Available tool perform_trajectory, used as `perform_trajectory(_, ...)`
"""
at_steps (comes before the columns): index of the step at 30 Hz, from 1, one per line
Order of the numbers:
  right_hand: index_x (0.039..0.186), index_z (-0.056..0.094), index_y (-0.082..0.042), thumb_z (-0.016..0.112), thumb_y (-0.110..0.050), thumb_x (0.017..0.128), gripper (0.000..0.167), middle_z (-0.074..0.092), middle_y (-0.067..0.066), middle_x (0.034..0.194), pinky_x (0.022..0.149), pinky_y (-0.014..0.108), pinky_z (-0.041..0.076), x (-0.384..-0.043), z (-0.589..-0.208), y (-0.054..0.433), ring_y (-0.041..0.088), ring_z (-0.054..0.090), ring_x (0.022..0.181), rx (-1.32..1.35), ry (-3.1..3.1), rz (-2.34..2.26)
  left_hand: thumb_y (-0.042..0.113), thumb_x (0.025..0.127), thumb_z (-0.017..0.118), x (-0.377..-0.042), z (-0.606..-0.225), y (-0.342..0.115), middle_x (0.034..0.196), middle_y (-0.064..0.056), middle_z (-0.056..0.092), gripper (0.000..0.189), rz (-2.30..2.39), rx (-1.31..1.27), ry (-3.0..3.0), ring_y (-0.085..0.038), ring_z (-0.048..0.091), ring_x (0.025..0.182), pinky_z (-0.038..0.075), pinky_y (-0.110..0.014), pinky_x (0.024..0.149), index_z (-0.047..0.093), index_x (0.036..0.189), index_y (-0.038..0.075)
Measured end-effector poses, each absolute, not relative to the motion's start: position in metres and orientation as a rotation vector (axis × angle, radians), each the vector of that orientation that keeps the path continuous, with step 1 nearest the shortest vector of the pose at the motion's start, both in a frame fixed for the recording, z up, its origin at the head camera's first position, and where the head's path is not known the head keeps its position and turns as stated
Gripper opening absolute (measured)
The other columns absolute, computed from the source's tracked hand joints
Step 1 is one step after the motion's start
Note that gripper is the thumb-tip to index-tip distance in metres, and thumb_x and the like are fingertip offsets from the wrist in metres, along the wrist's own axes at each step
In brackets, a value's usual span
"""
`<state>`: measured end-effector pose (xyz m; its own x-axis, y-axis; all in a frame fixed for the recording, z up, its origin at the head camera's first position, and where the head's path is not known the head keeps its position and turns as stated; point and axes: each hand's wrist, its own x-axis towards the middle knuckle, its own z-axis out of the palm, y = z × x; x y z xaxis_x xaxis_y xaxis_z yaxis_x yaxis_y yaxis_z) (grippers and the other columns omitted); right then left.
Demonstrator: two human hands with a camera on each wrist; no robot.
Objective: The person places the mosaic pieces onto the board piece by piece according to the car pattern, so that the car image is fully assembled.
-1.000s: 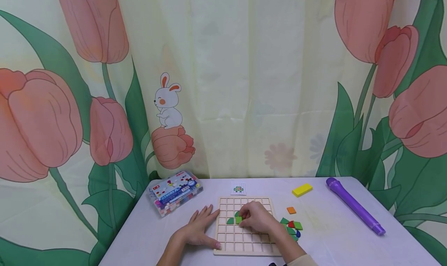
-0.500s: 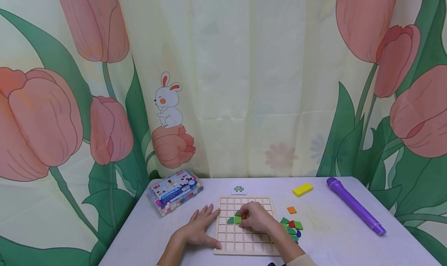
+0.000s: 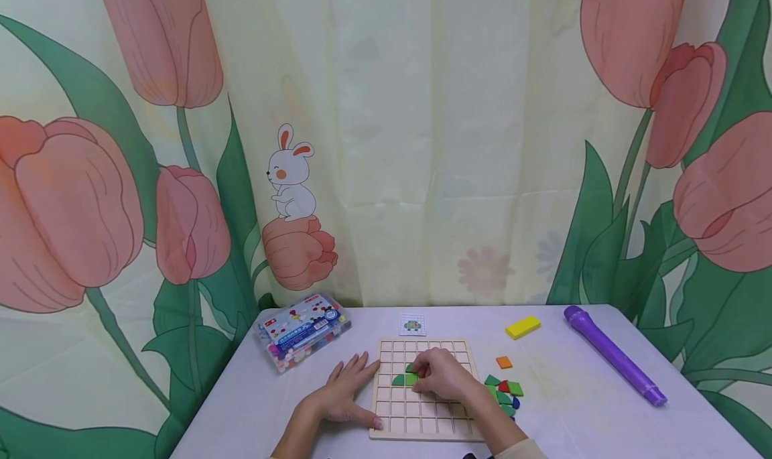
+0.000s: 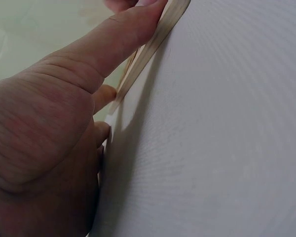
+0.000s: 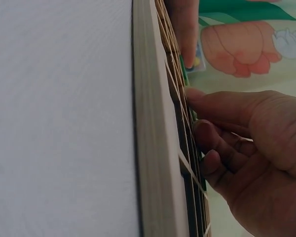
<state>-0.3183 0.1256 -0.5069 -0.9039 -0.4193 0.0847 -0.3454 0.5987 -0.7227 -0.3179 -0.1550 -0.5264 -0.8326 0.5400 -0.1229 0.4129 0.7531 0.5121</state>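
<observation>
Head view: left hand (image 3: 346,393) spread, touching board (image 3: 416,431); right hand (image 3: 445,374), pinch unclear, might bump green square (image 3: 411,379) crooked.

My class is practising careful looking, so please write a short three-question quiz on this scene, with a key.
1. True or false: the orange tile lies on the table, off the grid board.
2. Which lies farthest right on the table? A: the plastic box. B: the purple stick. C: the yellow block.
3. Fill in the gap: the ____ hand touches the left side of the grid board.

Key: 1. True. 2. B, the purple stick. 3. Left: it is the left hand.
</observation>
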Motion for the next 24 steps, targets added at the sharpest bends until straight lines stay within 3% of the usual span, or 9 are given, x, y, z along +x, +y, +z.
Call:
perform_trajectory(16,0.11,0.077,-0.005,0.081,-0.007,0.088,0.023,0.07,0.002,0.097,0.068,0.023,0.049,-0.316,-0.5,0.149,0.014,0.058,0.083,-0.599,2.849,-1.27,0.072,0.072,0.082,-0.317,-0.524,-0.155,0.175,-0.016,0.016,0.117,0.706,0.754,2.686,-0.04,0.009,0.162,0.003,-0.067,0.127,0.03,0.165,0.024)
perform_trajectory(24,0.111,0.077,-0.009,0.082,-0.01,0.088,0.024,0.07,0.003,0.098,0.066,0.022,0.048,-0.316,-0.5,0.172,0.014,0.056,0.081,-0.503,2.932,-1.331,0.072,0.072,0.082,-0.317,-0.525,-0.155,0.175,-0.015,0.017,0.117,0.708,0.728,2.676,-0.039,0.009,0.162,0.004,-0.067,0.127,0.031,0.165,0.025)
